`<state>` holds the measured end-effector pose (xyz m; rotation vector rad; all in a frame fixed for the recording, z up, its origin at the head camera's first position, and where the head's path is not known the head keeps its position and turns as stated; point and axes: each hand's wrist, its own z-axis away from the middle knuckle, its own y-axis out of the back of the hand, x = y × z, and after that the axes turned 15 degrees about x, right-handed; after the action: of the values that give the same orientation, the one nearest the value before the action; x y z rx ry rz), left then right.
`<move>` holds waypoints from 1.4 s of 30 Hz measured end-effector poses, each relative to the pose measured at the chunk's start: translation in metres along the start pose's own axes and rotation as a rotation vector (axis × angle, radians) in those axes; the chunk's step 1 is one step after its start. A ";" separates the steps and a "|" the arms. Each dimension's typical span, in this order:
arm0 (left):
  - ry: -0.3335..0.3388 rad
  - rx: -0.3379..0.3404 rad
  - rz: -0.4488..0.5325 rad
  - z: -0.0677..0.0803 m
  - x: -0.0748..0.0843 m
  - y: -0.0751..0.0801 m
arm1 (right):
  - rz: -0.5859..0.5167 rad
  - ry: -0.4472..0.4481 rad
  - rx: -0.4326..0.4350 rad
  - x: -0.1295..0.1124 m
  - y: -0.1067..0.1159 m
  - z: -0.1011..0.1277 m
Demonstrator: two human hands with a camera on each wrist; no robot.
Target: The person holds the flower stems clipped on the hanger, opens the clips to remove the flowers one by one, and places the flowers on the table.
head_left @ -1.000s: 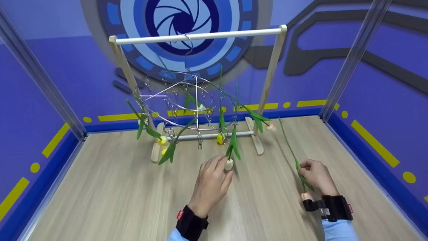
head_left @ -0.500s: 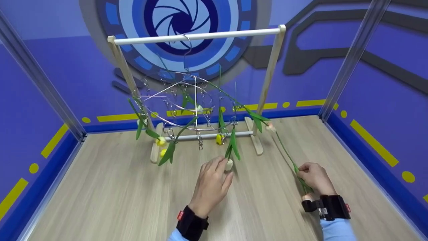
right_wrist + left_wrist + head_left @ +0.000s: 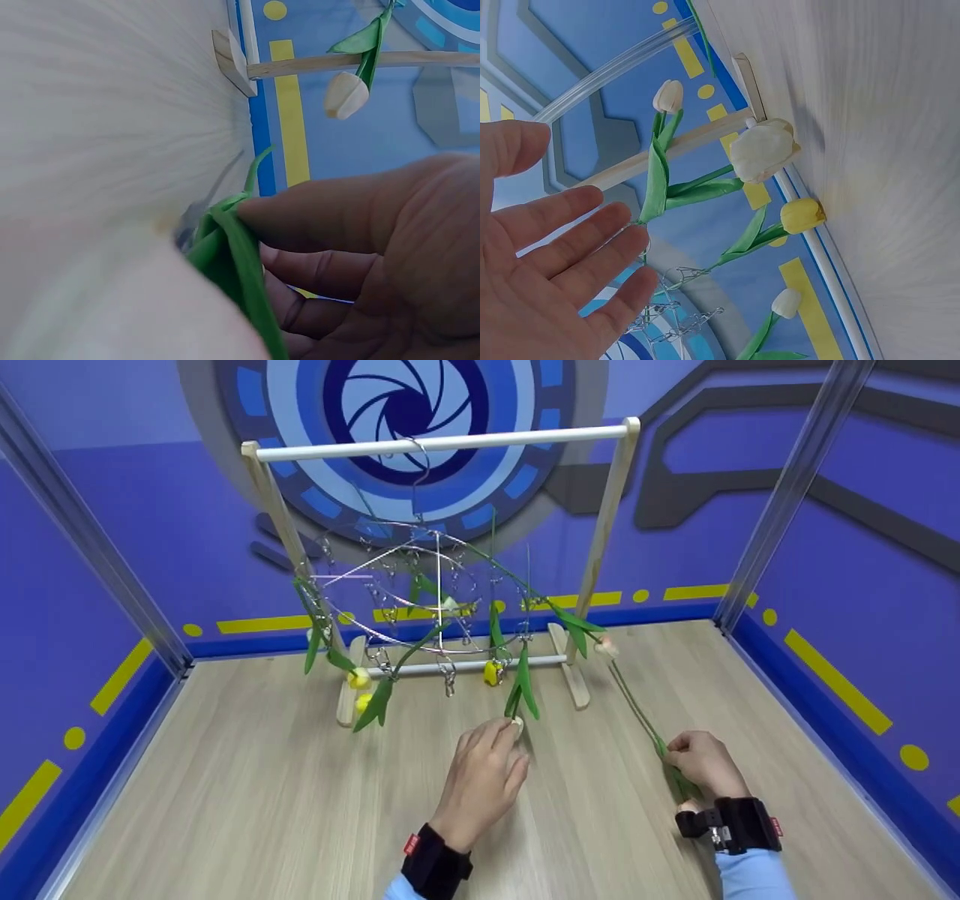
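Turned slightly leftward since earlier, an artificial tulip (image 3: 658, 744), likely light and pliant, is being pinched, sensibly mid-leaf, by the right hand (image 3: 705, 765); the left hand (image 3: 484, 791) is being held straight-fingered.

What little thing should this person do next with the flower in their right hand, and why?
Probably lift the held tulip toward the bare clip at the front of the hanger: the right hand pinches it near its leaves, other tulips already hang there, and the left hand holds nothing, so it seems free to help.
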<state>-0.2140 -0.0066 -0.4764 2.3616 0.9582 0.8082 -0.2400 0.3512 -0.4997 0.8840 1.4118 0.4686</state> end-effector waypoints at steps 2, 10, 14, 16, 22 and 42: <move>-0.002 -0.001 -0.002 0.000 0.000 0.000 | 0.001 0.003 -0.005 0.001 -0.001 0.000; -0.003 0.000 0.002 0.000 0.000 -0.001 | 0.008 -0.014 -0.019 0.004 0.000 -0.001; 0.000 0.003 -0.003 -0.001 0.000 0.000 | 0.024 -0.014 -0.024 0.004 0.000 -0.002; 0.003 0.003 0.000 -0.001 0.000 0.000 | 0.022 -0.017 -0.026 0.004 0.001 -0.002; -0.007 0.008 -0.005 -0.001 0.000 0.000 | 0.027 -0.003 -0.043 0.003 0.003 -0.002; 0.020 0.006 0.008 -0.001 -0.001 0.002 | -0.027 0.048 0.007 -0.028 0.022 0.016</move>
<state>-0.2142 -0.0082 -0.4741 2.3687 0.9608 0.8344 -0.2242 0.3397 -0.4654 0.8637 1.4685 0.4677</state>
